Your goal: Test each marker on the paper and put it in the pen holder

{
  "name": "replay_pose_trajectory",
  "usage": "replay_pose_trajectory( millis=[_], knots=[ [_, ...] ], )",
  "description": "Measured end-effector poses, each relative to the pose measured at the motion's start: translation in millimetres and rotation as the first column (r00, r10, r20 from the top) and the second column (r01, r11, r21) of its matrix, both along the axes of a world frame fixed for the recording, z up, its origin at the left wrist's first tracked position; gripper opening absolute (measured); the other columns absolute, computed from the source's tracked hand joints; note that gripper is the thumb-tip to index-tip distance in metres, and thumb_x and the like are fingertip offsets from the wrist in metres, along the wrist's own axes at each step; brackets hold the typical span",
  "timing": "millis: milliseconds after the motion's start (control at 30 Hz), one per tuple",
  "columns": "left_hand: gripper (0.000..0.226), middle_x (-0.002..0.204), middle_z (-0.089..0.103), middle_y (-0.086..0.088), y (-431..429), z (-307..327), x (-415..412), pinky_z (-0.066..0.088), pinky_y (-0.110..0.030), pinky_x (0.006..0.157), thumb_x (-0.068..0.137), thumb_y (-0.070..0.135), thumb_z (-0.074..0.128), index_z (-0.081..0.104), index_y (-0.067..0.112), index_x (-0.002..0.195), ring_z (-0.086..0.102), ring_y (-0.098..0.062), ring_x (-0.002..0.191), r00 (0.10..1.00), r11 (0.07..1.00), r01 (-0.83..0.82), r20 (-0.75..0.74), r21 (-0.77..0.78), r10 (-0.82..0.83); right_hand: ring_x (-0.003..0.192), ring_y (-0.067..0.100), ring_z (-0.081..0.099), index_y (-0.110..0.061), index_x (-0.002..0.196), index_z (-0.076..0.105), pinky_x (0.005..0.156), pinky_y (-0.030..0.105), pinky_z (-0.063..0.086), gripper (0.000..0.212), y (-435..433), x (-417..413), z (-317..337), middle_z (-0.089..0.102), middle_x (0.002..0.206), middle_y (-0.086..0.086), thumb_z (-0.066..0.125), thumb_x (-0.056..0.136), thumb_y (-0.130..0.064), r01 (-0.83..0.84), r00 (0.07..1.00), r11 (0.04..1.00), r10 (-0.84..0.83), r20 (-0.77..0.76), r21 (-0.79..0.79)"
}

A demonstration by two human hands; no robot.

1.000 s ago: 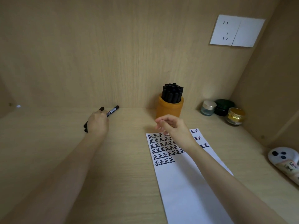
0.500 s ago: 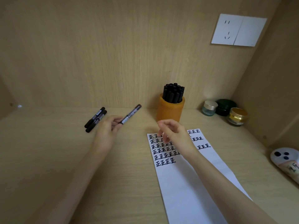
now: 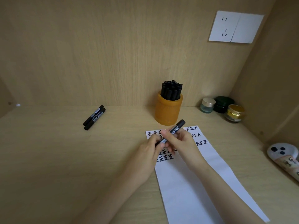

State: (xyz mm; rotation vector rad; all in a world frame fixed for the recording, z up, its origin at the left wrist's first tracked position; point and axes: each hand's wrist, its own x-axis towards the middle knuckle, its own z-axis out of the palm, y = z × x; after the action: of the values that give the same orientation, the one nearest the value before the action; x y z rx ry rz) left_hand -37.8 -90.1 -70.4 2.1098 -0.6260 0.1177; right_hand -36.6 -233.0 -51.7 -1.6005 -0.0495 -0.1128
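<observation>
Brings the marker [image 3: 176, 129] over the paper [image 3: 194, 183], near the pen holder [image 3: 168, 110]; grips it with left hand [image 3: 149, 152] and right hand [image 3: 181, 143].

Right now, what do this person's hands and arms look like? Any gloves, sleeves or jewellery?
Both are bare. The left hand and right hand wear no gloves, and no rings show on the fingers in view. The left forearm and right forearm show no sleeve, watch or bracelet down to the picture's bottom edge.
</observation>
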Motion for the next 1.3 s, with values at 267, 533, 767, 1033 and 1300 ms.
replay_pose_trajectory(
  millis=[267,533,767,1033,1300],
  knots=[
    [0.013,0.067,0.053,0.014,-6,-6,-11,0.038,-0.034,0.062,0.101,0.028,0.034,0.045,0.026,0.092,0.045,-0.009,0.06,0.997,0.995,0.073,-0.029,-0.061,-0.075,0.049,0.01,0.049,-0.012,0.081,0.06,0.047,0.019,0.038,0.013,-7,-14,-8,0.055,0.056,0.0,0.062,0.091,-0.02,-0.012,0.999,1.0,0.012,0.043,-0.017],
    [0.018,0.056,0.04,0.01,-3,-2,-14,0.029,-0.026,0.055,0.1,0.023,0.04,0.052,0.024,0.086,0.032,-0.011,0.056,0.981,0.977,0.102,-0.142,-0.189,-0.13,0.046,0.007,0.047,-0.007,0.078,0.055,0.047,0.016,0.037,0.021,-3,-18,-13,0.053,0.051,-0.002,0.06,0.091,-0.022,0.003,1.0,1.0,-0.004,0.017,0.018],
    [0.014,0.049,0.036,0.011,-1,3,-15,0.023,-0.022,0.049,0.098,0.022,0.045,0.054,0.014,0.091,0.027,-0.015,0.052,0.961,0.946,0.139,-0.191,-0.295,-0.2,0.048,0.004,0.049,-0.011,0.079,0.058,0.049,0.013,0.04,0.014,-4,-23,-10,0.054,0.053,-0.005,0.061,0.091,-0.017,0.018,0.999,0.998,-0.021,0.048,0.054],
    [0.019,0.052,0.044,0.008,5,-7,-14,0.026,-0.022,0.052,0.084,0.049,0.058,0.056,0.03,0.088,0.036,-0.006,0.05,0.987,0.98,0.018,-0.154,-0.198,-0.05,0.04,0.012,0.038,-0.019,0.058,0.056,0.04,0.02,0.029,0.028,-30,-15,-4,0.047,0.047,0.0,0.07,0.077,-0.034,0.231,0.972,0.944,-0.237,-0.006,0.236],
    [0.028,0.046,0.045,0.017,3,-18,-23,0.033,-0.011,0.058,0.079,0.058,0.061,0.067,0.041,0.1,0.047,0.003,0.051,0.989,0.955,0.145,-0.022,0.258,-0.144,0.053,0.022,0.062,-0.002,0.087,0.066,0.04,0.024,0.032,0.015,-44,-16,-21,0.062,0.06,0.017,0.062,0.091,-0.016,0.272,0.96,0.959,-0.264,-0.094,0.083]
  ],
)
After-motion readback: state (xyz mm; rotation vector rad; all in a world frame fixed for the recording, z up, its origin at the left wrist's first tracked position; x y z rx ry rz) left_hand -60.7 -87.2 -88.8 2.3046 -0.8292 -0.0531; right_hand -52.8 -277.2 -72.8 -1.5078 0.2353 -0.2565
